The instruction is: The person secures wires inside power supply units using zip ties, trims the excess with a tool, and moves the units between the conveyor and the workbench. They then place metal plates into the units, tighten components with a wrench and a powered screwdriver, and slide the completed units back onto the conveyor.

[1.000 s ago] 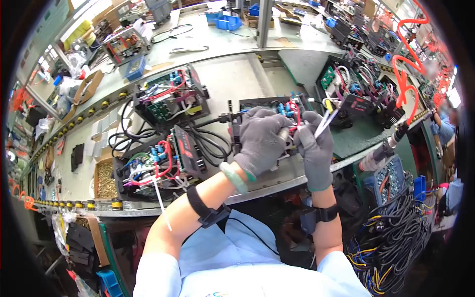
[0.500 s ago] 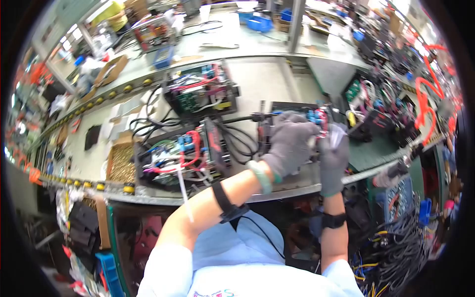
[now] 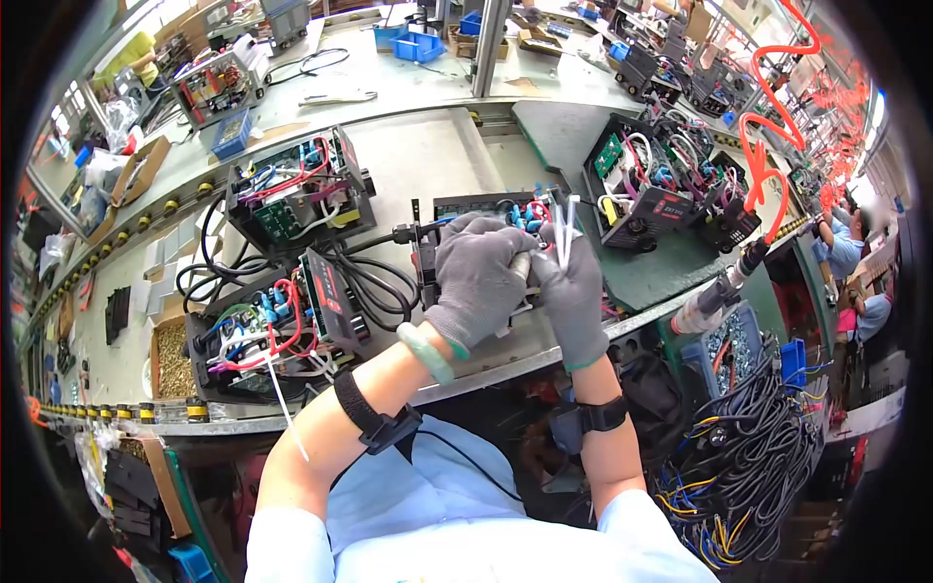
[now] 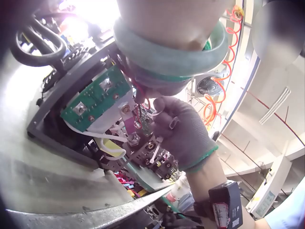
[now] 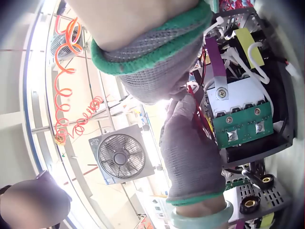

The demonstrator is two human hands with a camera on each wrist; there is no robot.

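Observation:
Gloved left hand [image 3: 481,277] has curled fingers at the open middle unit [image 3: 457,206], against the right hand's fingertips. Right hand [image 3: 575,306] holds white cable ties [image 3: 566,231] that stick up between its fingers. In the right wrist view, the left hand [image 5: 193,157] pinches at red wires [image 5: 204,117] beside a green board [image 5: 245,125], with the right hand [image 5: 159,71] meeting it; the fingertips partly hide each other. The left wrist view shows the right hand [image 4: 183,136] with bent fingers by the green board [image 4: 97,99].
Open units stand at left [image 3: 262,330], behind it [image 3: 296,189] and at right [image 3: 646,185]. Black cables [image 3: 374,282] coil between the left and middle units. A box of brass-coloured parts [image 3: 175,361] is far left. A power tool [image 3: 708,303] hangs at the right edge.
The head view swings to one side and back. Both hands stay together at the middle unit, and the white ties in the right hand now point more upright.

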